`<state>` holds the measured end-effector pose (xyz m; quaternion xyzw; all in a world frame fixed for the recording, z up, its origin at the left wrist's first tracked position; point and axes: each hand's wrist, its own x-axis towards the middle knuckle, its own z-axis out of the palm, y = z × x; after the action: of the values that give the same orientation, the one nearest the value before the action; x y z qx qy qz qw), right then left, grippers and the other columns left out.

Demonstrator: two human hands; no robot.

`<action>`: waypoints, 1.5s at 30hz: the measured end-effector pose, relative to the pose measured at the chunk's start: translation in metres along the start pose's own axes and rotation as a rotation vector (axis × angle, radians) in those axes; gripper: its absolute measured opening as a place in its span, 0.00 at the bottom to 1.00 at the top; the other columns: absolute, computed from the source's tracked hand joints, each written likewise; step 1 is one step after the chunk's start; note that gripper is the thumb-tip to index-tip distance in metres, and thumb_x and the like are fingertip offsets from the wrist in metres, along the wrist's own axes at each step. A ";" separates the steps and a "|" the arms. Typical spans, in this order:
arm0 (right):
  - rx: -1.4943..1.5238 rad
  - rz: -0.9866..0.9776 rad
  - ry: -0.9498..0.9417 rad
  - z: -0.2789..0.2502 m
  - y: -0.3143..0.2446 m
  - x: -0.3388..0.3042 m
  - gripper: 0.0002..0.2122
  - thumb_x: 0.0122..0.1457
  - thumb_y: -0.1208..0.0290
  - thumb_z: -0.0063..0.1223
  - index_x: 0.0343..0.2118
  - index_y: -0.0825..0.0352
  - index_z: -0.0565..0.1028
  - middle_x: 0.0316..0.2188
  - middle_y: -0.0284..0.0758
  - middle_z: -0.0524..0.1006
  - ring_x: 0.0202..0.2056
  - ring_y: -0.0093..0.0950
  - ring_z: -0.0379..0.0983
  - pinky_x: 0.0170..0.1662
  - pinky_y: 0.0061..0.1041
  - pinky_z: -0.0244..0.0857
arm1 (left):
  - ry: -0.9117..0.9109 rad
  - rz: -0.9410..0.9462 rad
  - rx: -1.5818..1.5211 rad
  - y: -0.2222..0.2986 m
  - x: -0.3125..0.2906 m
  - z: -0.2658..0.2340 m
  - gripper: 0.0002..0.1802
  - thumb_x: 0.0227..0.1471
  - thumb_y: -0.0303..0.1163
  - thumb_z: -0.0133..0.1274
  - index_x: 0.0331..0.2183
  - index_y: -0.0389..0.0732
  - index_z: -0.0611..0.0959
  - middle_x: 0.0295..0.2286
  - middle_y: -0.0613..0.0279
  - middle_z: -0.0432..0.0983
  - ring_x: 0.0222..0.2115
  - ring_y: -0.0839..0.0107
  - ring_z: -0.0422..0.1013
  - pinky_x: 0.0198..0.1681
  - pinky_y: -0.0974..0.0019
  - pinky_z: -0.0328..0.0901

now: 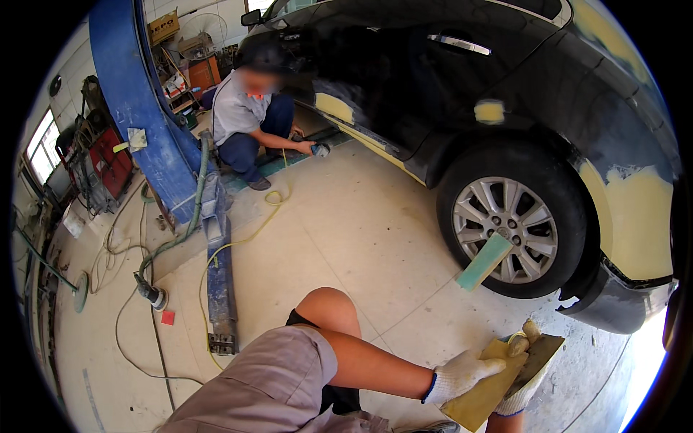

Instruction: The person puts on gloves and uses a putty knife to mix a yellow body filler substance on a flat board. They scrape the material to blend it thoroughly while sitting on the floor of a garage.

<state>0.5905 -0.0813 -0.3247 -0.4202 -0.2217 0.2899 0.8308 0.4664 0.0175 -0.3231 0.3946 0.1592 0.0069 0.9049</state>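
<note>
At the lower right I hold a tan sheet of sandpaper (485, 384), creased so that a darker panel stands up on its right side. My left hand (465, 375), in a white knitted glove, is closed on the sheet's left part with its fingers pointing right. Mostly behind the paper, my right hand (523, 398) is gloved too; dusty fingertips curl over the sheet's top edge. A long green sanding block (485, 262) leans against the silver-spoked wheel (505, 231), just beyond my hands.
The black car (397, 86) has yellow filler patches (635, 216). A co-worker (249, 119) crouches by its sill with a power sander (320, 149). A blue lift post (148, 108) and lift arm (220, 289) stand left, among hoses and another sander (153, 294) on the floor.
</note>
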 end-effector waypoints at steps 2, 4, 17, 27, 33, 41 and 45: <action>-0.012 -0.063 0.024 -0.005 0.008 0.003 0.27 0.72 0.47 0.42 0.57 0.70 0.72 0.29 0.32 0.73 0.27 0.25 0.70 0.28 0.27 0.69 | 0.024 -0.067 -0.084 -0.003 0.001 0.003 0.23 0.65 0.42 0.54 0.55 0.37 0.77 0.43 0.61 0.80 0.41 0.75 0.77 0.45 0.67 0.72; -0.032 -0.119 0.065 -0.005 0.012 0.005 0.27 0.73 0.48 0.41 0.53 0.72 0.74 0.25 0.30 0.73 0.24 0.26 0.69 0.28 0.26 0.69 | 0.019 -0.103 -0.159 0.000 -0.002 0.006 0.23 0.65 0.42 0.54 0.55 0.37 0.77 0.43 0.61 0.81 0.40 0.74 0.77 0.44 0.67 0.72; 0.029 0.146 0.298 -0.001 0.007 0.010 0.25 0.73 0.48 0.44 0.50 0.70 0.76 0.29 0.30 0.74 0.26 0.25 0.71 0.31 0.27 0.72 | 0.011 -0.034 0.111 0.011 0.006 -0.014 0.25 0.65 0.42 0.54 0.57 0.37 0.75 0.44 0.59 0.81 0.40 0.72 0.78 0.44 0.66 0.73; 0.033 0.141 0.314 0.015 0.002 0.001 0.22 0.73 0.49 0.46 0.42 0.68 0.78 0.27 0.34 0.78 0.29 0.24 0.72 0.33 0.21 0.70 | 0.036 -0.048 0.031 -0.008 0.008 -0.014 0.21 0.65 0.37 0.53 0.55 0.37 0.76 0.43 0.60 0.81 0.41 0.72 0.78 0.46 0.64 0.73; 0.016 0.134 0.110 0.003 0.003 0.006 0.23 0.72 0.50 0.46 0.45 0.70 0.79 0.25 0.30 0.73 0.26 0.22 0.69 0.31 0.21 0.67 | 0.055 -0.034 0.030 -0.014 0.010 -0.011 0.20 0.65 0.36 0.53 0.54 0.38 0.77 0.44 0.60 0.80 0.41 0.73 0.78 0.46 0.65 0.73; 0.006 0.122 0.127 0.017 -0.004 0.006 0.22 0.73 0.51 0.44 0.41 0.69 0.79 0.23 0.31 0.72 0.24 0.23 0.67 0.27 0.21 0.63 | 0.013 -0.047 0.040 0.000 0.007 -0.008 0.21 0.64 0.38 0.54 0.54 0.38 0.77 0.44 0.59 0.80 0.42 0.72 0.78 0.46 0.64 0.73; 0.012 0.190 0.054 -0.001 0.000 0.007 0.25 0.73 0.48 0.43 0.46 0.70 0.78 0.27 0.28 0.71 0.28 0.24 0.70 0.33 0.23 0.69 | 0.017 -0.050 0.071 0.005 0.006 -0.012 0.21 0.64 0.39 0.54 0.53 0.37 0.78 0.43 0.59 0.81 0.42 0.72 0.78 0.46 0.64 0.72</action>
<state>0.5964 -0.0768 -0.3243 -0.4422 -0.1568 0.3571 0.8077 0.4694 0.0300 -0.3286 0.4224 0.1771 -0.0180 0.8888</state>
